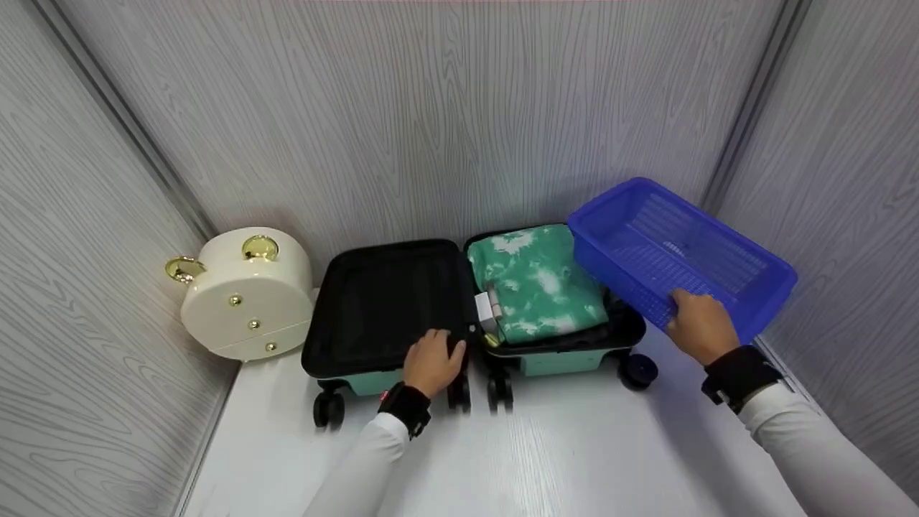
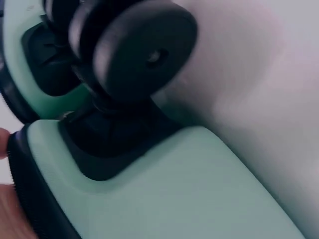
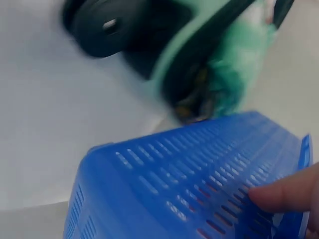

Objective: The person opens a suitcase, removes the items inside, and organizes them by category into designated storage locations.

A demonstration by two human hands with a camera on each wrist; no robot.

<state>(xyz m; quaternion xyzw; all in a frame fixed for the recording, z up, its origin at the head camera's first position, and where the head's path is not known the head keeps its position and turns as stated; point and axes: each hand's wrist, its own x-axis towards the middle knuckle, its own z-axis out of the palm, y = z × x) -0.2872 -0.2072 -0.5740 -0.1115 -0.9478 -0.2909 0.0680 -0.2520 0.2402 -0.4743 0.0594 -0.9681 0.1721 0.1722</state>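
Note:
A mint-green suitcase lies spread open, its black-lined left half (image 1: 388, 305) bare inside and its right half (image 1: 563, 363) holding a folded green-and-white tie-dye cloth (image 1: 546, 287). My left hand (image 1: 433, 361) rests at the front right corner of the left half, fingers loosely bent over the rim. In the left wrist view its fingertips (image 2: 4, 143) show beside the black rim near a wheel (image 2: 144, 52). My right hand (image 1: 703, 327) grips the near wall of a blue plastic basket (image 1: 617, 269), held tilted beside the right half. Its thumb (image 3: 284, 191) lies against the slotted wall.
A round cream case (image 1: 248, 309) with gold knobs and handles stands left of the suitcase. Small tags (image 1: 486, 306) lie beside the cloth. Black wheels (image 1: 637, 371) stick out in front over the white surface (image 1: 531, 459). Wood-grain panels (image 1: 445, 115) enclose the back and sides.

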